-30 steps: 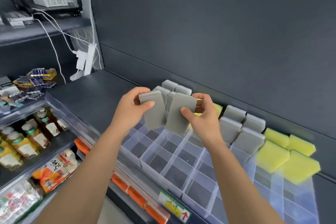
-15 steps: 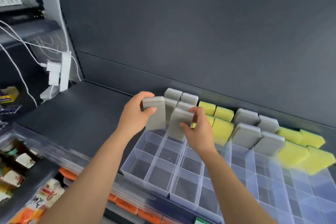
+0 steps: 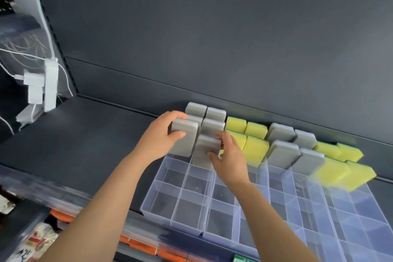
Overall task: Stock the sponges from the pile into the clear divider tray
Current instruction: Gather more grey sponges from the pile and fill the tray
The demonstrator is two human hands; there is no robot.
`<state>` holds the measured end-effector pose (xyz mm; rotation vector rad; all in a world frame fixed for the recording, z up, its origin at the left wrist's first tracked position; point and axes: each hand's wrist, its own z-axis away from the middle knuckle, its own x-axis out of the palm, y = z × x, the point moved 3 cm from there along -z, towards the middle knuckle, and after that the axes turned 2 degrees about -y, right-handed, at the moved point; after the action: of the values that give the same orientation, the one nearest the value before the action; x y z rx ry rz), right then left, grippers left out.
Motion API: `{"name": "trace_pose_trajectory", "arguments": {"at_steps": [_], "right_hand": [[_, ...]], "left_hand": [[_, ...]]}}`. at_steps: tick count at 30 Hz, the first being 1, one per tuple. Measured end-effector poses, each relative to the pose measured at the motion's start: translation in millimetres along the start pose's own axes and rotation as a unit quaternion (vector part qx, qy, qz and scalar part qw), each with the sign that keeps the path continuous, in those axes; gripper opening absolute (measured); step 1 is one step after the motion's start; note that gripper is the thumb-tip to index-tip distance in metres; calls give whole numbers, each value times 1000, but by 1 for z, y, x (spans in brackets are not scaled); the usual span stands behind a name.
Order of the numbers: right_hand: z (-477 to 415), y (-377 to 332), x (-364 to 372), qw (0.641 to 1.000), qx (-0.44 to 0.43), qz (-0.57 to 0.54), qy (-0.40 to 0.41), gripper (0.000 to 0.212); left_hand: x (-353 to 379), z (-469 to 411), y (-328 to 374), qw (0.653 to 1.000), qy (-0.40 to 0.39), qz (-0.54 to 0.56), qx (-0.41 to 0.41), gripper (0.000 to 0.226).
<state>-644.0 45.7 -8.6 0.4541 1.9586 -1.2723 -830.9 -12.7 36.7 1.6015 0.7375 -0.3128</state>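
White plug block point(image 3: 50, 85) with thin white cables hangs at the far left edge of the shelf point(image 3: 74, 140). The shelf is dark, matte, flat and smooth.

Left hand point(image 3: 158, 139) grips the first grey sponge point(image 3: 188, 144), thumb laid across the front face and fingers curled round the far side. The sponge is a flat rectangular slab with rounded corners and a fine matte surface. It is held upright over the back left corner of the clear divider tray point(image 3: 161, 204). Its lower edge is level with the rim; whether it has entered a compartment cannot be told.

Right hand point(image 3: 230, 164) pinches the second grey sponge point(image 3: 202, 151), of the same shape, just beside the first. The thumb is on the face and the fingertips are on the upper right edge. Its lower end meets the rim in the next column.

The tray is thin, hard, transparent plastic with straight walls forming a grid of square compartments. It lies along the front edge of the shelf.

Along the back edge of the tray stand stocked grey sponges point(image 3: 195, 109), then yellow sponges point(image 3: 255, 149), blocky and soft-edged. More grey slabs point(image 3: 282, 155) follow, then more yellow blocks point(image 3: 344, 170) at the right, blurred.
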Motion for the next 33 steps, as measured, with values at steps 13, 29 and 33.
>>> {"name": "trace_pose_trajectory", "arguments": {"at_steps": [13, 29, 33], "right_hand": [[-1, 0, 1, 1000, -9, 15, 7, 39], [0, -2, 0, 997, -45, 62, 16, 41], [5, -2, 2, 996, -42, 79, 11, 46]], "left_hand": [[6, -9, -4, 999, -34, 9, 29, 32], [28, -5, -29, 990, -35, -122, 56, 31], [28, -4, -30, 986, -28, -154, 61, 33]]}}
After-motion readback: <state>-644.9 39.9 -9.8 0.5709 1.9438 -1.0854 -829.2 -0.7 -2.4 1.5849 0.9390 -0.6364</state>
